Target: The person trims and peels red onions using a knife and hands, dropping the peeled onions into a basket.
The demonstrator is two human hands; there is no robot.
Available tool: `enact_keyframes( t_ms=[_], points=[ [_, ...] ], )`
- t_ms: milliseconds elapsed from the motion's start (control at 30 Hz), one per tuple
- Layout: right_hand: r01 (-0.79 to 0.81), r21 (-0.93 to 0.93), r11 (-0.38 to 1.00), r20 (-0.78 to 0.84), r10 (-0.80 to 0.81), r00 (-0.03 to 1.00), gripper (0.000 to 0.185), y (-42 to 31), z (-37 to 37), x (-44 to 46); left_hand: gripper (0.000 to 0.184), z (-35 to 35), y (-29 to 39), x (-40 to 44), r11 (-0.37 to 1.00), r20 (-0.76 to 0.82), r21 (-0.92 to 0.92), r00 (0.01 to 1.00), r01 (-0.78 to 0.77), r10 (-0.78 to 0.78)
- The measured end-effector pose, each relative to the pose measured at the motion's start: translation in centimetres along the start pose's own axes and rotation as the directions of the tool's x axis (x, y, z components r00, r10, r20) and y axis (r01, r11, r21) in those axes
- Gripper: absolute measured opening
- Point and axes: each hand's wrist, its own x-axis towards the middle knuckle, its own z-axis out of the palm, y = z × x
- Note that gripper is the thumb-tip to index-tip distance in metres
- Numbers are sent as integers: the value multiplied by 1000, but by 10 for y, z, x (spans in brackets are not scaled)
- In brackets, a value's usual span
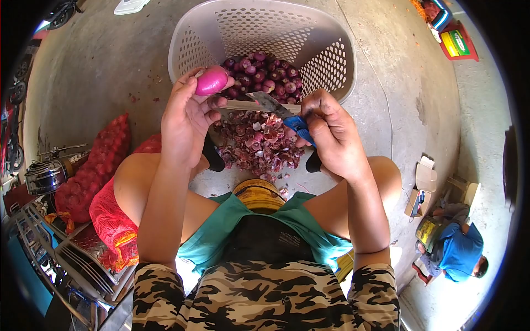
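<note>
A smooth, bright purple-pink onion (211, 81) is held up in the fingers of my left hand (190, 107), near the basket's left front rim. My right hand (331, 129) grips a knife (276, 107) by its blue-wrapped handle, the blade pointing left toward the onion but apart from it. Beyond both hands stands a grey perforated laundry basket (190, 41) with many red onions (270, 77) lying in its bottom. Below its near rim, a heap of papery onion skins (259, 140) covers the floor between my feet.
Red mesh sacks of onions (91, 182) lie at my left, beside a metal rack (66, 254). A yellow bucket (259, 194) is beneath me. At right are an open cardboard box (422, 185) and a seated person in blue (461, 251). A red container (461, 44) stands far right.
</note>
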Motion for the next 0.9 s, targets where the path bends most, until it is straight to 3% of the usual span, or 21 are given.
enact_keyframes(
  t_ms=[233,533,733,900],
  points=[
    [-105,-25,994,-2,105,994,12,-1,-3,0,39,0,0,0,1000,-1,-4,1000,-2,2],
    [-108,106,988,-20,110,994,15,-1,0,0,39,0,-1,0,1000,9,1,1000,-4,4],
    [-51,-62,997,-17,50,999,13,7,-5,0,38,1,-2,0,1000,3,10,1000,-2,2],
    [-82,67,994,-22,84,996,9,2,-2,0,38,2,-2,-1,1000,-3,20,1000,-6,6]
  ],
)
